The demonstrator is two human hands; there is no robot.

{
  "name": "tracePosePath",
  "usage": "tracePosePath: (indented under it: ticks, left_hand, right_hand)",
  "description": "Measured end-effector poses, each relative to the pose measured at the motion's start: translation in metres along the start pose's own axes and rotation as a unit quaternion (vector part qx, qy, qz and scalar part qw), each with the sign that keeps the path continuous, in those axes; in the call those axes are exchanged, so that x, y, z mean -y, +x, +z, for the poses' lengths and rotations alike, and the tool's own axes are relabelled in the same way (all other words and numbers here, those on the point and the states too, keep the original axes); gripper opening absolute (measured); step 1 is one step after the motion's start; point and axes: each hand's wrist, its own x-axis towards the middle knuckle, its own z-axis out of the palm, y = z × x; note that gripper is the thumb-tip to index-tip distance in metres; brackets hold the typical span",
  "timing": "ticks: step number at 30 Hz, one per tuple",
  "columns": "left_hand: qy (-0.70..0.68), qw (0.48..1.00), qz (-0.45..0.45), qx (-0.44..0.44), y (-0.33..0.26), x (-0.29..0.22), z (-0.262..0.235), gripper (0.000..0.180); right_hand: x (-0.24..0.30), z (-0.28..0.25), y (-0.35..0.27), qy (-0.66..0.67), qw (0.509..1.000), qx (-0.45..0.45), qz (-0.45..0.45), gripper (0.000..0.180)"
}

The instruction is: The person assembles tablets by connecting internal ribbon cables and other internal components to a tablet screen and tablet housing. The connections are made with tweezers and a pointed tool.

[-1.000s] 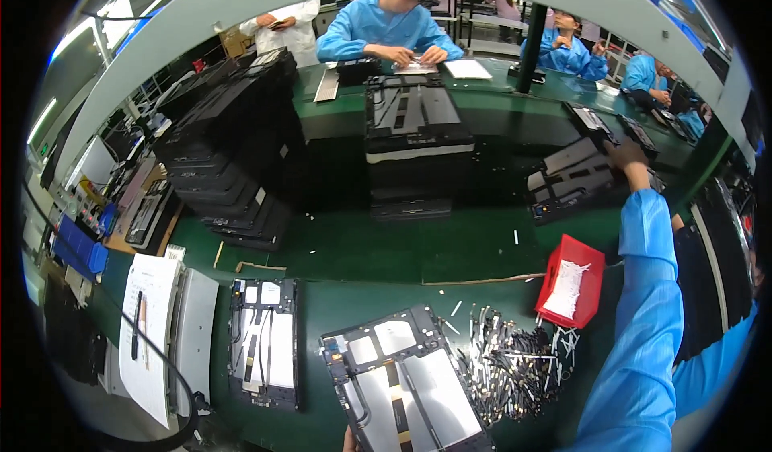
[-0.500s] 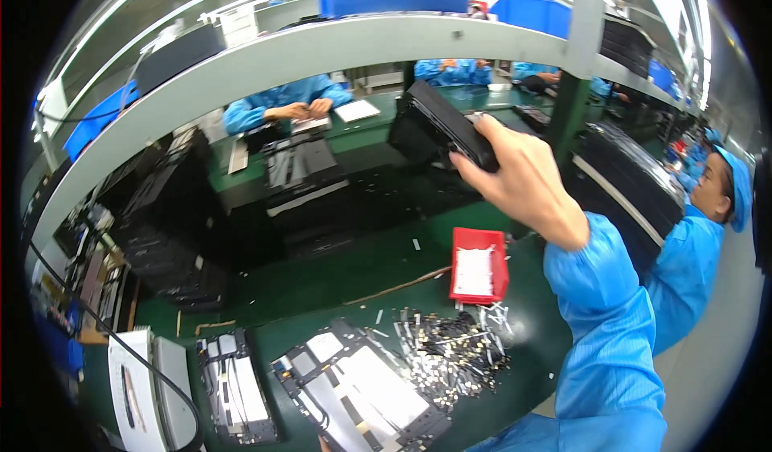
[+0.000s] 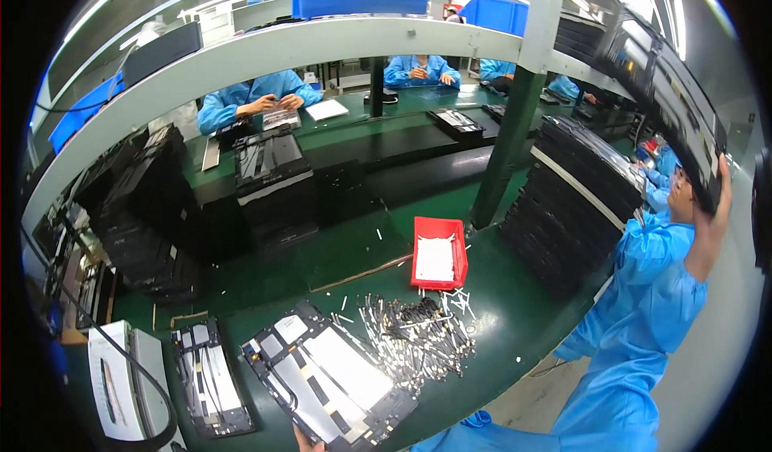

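Observation:
Raised at the far right, my right hand [image 3: 717, 203] grips the lower end of a long black tablet-like panel [image 3: 671, 90], which is tilted up in front of the shelf. At the bottom edge, a few fingers of my left hand [image 3: 307, 441] show, closed at the near edge of an opened tablet [image 3: 354, 375] with silver-white and black inner parts. The rest of that hand is out of the picture. A heap of small black and white strips with metal ends [image 3: 418, 343] lies right of the tablet. Another opened, narrower device [image 3: 211, 380] lies to its left.
A red bin [image 3: 440, 279] holding white strips stands behind the heap. Stacks of black panels rise at the right [image 3: 563, 203] and left [image 3: 149, 219]. A green post [image 3: 508, 142] and white shelf beam [image 3: 354, 40] cross the bench. Co-workers in blue sit opposite; another stands right.
My right hand has swung to the right and up with the black panel, out from over the bench. The view has turned right, and the stack at the right shows more fully.

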Motion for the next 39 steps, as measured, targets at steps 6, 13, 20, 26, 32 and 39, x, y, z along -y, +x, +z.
tracePosePath:
  ticks: [6, 13, 20, 26, 32, 39]
  left_hand:
    - [0.097, 0.992, 0.066, 0.047, 0.0, 0.004, -0.004, 0.085]
    - [0.118, 0.992, 0.051, 0.02, -0.004, 0.01, 0.005, 0.086]
    - [0.103, 0.994, 0.037, -0.011, -0.01, 0.01, 0.0, 0.085]
    - [0.136, 0.989, 0.051, -0.006, -0.004, 0.011, 0.001, 0.079]
    - [0.146, 0.987, 0.036, -0.063, -0.005, 0.027, -0.015, 0.075]
    - [0.319, 0.942, 0.075, -0.069, -0.007, 0.034, -0.043, 0.069]
  right_hand:
    - [-0.087, 0.024, 0.144, 0.0, 0.99, -0.137, -0.02, 0.02]
    - [-0.165, 0.143, 0.236, 0.019, 0.946, -0.314, 0.074, 0.022]
    - [-0.212, 0.178, 0.225, 0.035, 0.957, -0.211, 0.195, 0.04]
    - [-0.208, 0.134, 0.225, -0.038, 0.987, -0.074, 0.135, 0.042]
    - [-0.127, 0.142, 0.061, -0.482, 0.863, 0.07, -0.133, 0.042]
    - [-0.17, 0.233, -0.268, -0.433, 0.752, 0.478, 0.136, 0.02]
